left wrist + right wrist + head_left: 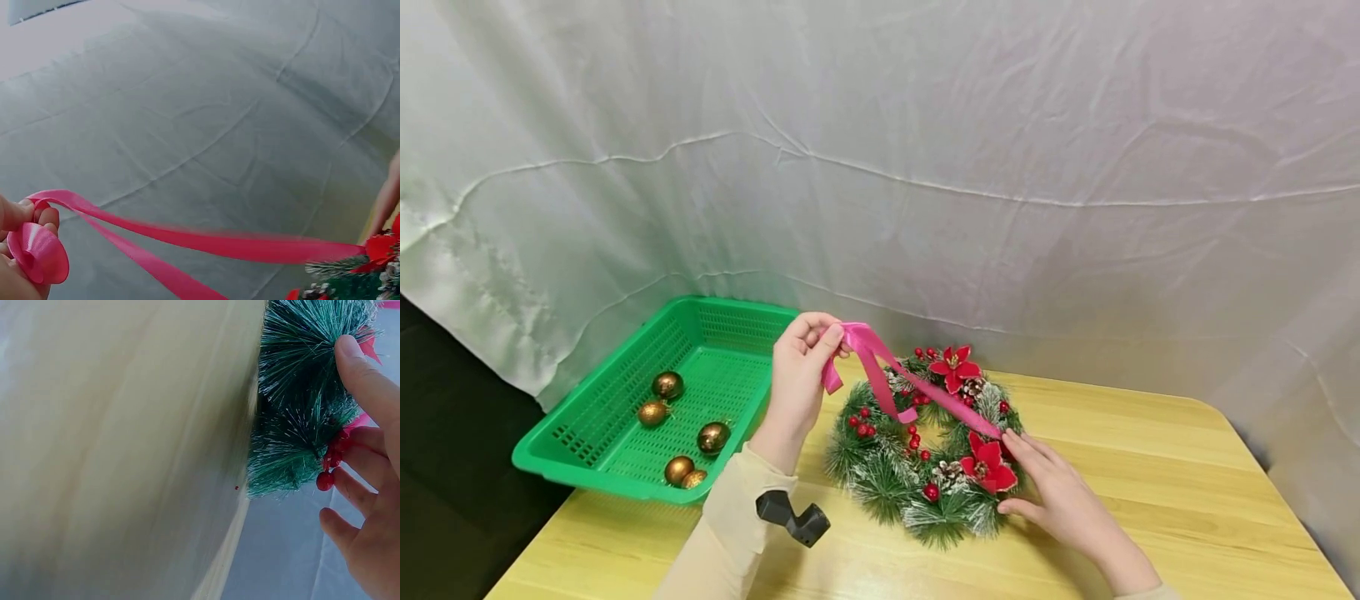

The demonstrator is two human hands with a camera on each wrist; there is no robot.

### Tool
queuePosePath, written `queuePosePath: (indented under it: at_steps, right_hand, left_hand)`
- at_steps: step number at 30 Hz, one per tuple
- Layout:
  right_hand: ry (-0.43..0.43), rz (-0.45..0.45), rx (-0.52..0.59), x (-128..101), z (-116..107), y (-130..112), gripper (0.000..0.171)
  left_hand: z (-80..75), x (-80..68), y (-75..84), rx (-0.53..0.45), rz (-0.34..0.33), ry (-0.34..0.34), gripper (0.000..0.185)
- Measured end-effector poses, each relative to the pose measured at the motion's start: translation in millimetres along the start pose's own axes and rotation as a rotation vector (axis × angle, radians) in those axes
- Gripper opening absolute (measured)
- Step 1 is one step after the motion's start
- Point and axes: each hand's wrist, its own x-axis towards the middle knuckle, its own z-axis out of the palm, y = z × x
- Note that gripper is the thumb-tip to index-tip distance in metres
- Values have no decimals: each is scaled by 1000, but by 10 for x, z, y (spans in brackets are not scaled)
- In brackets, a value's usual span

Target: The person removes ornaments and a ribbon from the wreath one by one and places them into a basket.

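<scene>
A length of pink ribbon runs from my left hand down to the right side of a green wreath. Thumb and fingers of the left hand pinch the ribbon, raised above the wreath's left edge. In the left wrist view a pink loop bulges beside those fingers. One loose tail hangs over the wreath's middle. My right hand rests on the wreath's right edge, fingertips at the ribbon's lower stretch by a red flower. The right wrist view shows its thumb on the needles and its fingers beside red berries.
To the left stands a green plastic basket holding several shiny bronze baubles. The wreath lies on a light wooden table. Behind it hangs a pale grey cloth. A black device is on the left wrist.
</scene>
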Motion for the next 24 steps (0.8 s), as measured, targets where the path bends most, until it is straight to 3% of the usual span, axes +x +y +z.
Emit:
queuePosePath:
  at_steps: [7,13,24]
  right_hand:
    - [-4,-1,3,-7,7,3,91]
    - [-10,-1,11,-5,8,-2,91]
    - [13,-22,9,-11,4,-2,89]
  left_hand:
    - [-123,60,171,-6,31,60,8]
    - [-384,123,319,-29,54,165,6]
    - [-869,226,651,-60,182,327,4]
